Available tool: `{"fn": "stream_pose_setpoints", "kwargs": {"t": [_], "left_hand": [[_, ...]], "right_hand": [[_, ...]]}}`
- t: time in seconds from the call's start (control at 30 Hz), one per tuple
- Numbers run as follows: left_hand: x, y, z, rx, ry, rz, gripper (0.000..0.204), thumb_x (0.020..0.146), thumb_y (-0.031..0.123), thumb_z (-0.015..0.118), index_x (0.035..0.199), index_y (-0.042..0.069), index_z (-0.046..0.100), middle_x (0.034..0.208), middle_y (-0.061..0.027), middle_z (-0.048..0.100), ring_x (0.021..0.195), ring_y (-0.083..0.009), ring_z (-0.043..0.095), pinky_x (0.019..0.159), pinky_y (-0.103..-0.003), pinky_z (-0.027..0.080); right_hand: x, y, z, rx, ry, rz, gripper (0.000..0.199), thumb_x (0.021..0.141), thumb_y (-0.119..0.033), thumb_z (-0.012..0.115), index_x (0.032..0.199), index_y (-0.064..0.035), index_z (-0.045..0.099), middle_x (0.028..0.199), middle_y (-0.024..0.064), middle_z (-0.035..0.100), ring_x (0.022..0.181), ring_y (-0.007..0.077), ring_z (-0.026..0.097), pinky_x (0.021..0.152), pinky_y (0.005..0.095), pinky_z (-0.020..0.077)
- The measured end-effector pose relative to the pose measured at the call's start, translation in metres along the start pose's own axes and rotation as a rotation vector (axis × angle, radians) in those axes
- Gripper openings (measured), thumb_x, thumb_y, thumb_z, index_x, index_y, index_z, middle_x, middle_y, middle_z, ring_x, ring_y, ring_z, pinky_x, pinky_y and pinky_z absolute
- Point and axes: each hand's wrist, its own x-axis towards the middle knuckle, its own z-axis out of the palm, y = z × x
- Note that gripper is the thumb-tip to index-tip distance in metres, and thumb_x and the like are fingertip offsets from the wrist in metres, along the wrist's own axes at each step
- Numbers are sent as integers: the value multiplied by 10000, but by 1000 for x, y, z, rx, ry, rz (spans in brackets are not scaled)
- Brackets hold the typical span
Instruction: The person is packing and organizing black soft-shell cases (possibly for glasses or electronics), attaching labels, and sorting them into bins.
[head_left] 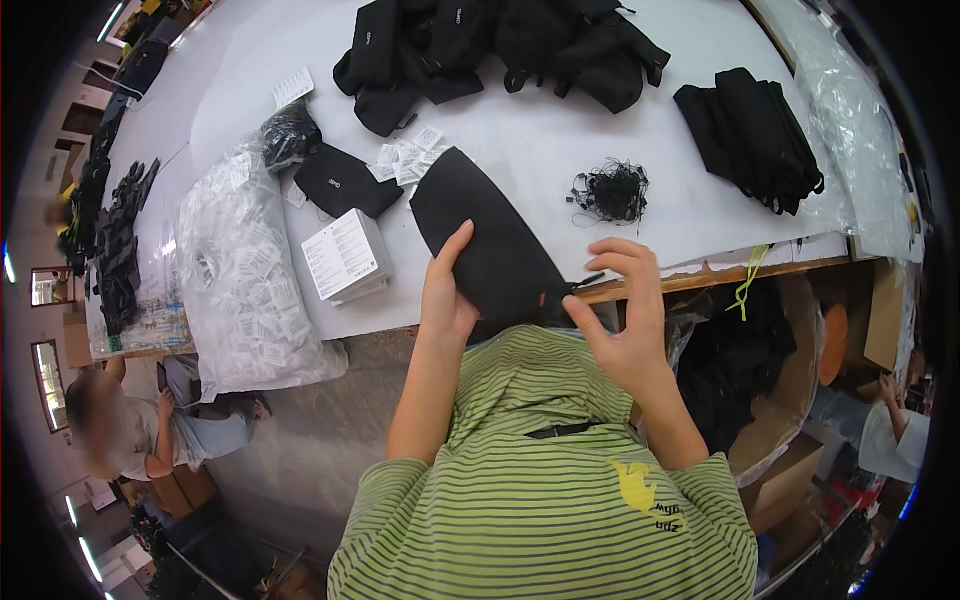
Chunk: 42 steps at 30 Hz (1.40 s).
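A black fabric pouch (pixel 488 232) is held at the front edge of the table, tilted, with a small red tab near its right end. My left hand (pixel 447 295) grips its left edge, the thumb on top and the other fingers hidden beneath. At the pouch's right corner a short black zipper pull (pixel 588 282) sticks out. Around that pull my right hand (pixel 635 325) is open, index finger and thumb apart, the thumb tip by the corner. Another black pouch (pixel 345 182) lies flat beyond, next to loose white tags (pixel 408 158).
A tangle of black cords (pixel 612 192) lies right of the pouch. Stacked white cards (pixel 345 255) and a clear bag of labels (pixel 245 280) are at left. Black pouches (pixel 430 50) pile at the back, more black fabric (pixel 750 135) at right. A person (pixel 150 430) sits at left.
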Motion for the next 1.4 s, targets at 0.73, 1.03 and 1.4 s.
{"fn": "stream_pose_setpoints", "kwargs": {"t": [0.73,1.03,1.4], "left_hand": [[-36,28,8,1388,-391,589,313,800,64,674,1111,29,667,823,-58,519,782,-166,512,754,-256,409],[-38,24,21,1655,-381,491,455,867,132,618,1317,124,544,1201,-97,437,971,-222,515,896,-328,424],[-24,131,-92,1956,682,1053,732,835,346,676,1394,-9,364,1384,-266,349,1286,-403,336,1074,-466,256]], "right_hand": [[21,30,-58,119,-451,278,311,754,-96,750,1059,-116,693,888,-6,621,732,90,483,676,239,408],[26,59,-127,-31,-151,318,315,764,-96,740,1072,-137,690,917,29,645,606,91,489,581,234,433],[106,195,-241,-1094,434,43,461,762,-57,669,1188,-228,628,1190,90,535,991,288,562,842,383,475]]}}
